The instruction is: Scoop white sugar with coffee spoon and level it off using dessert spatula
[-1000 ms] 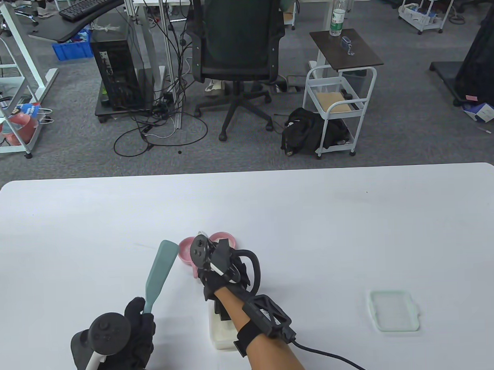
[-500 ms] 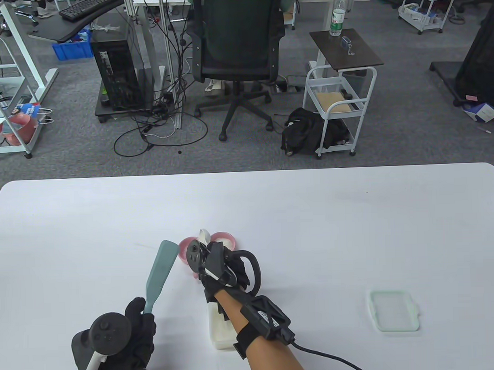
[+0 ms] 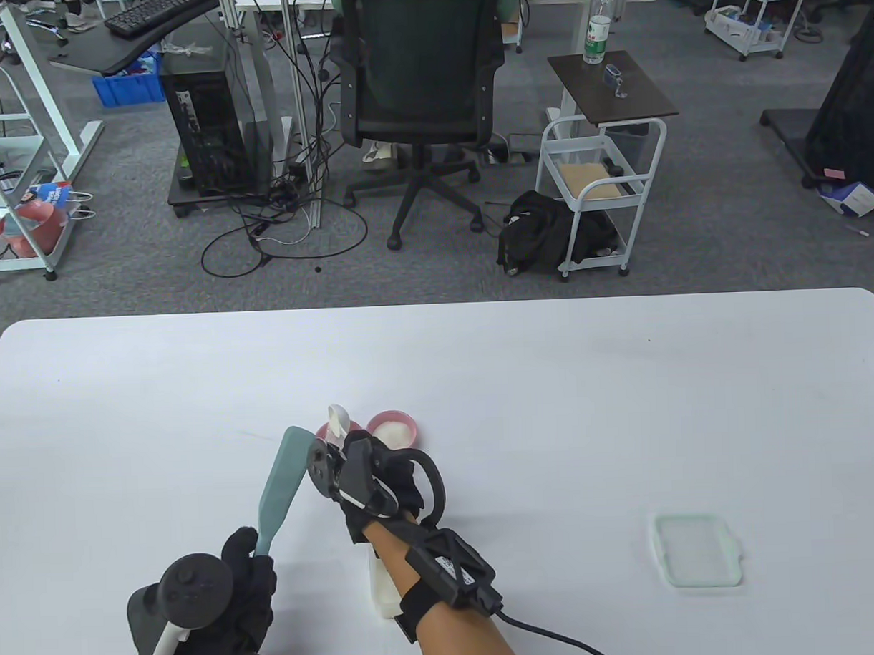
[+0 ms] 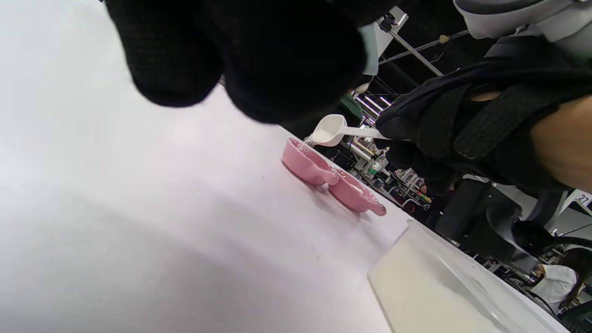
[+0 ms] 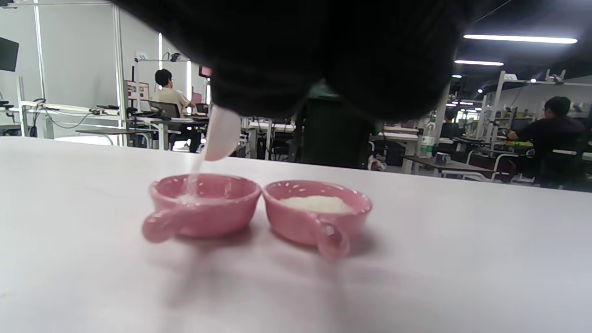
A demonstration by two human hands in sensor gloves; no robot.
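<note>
Spoon (image 4: pixel 329 130) above pink cup (image 5: pixel 203 203) rim

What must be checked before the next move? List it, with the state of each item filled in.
1. Right hand grips the white coffee spoon: ok, fingers pinch its handle in the left wrist view.
2. Spoon over a pink cup: ok, it is tilted above the left pink cup and sugar is pouring in.
3. Sugar landing inside, none on the table: cannot tell, too blurred.
4. Right pink cup holds sugar: ok, white heap visible.
5. Left hand holds the teal dessert spatula: ok, blade raised beside the cups.
6. Sugar container open: ok, its lid lies apart to the right.
</note>
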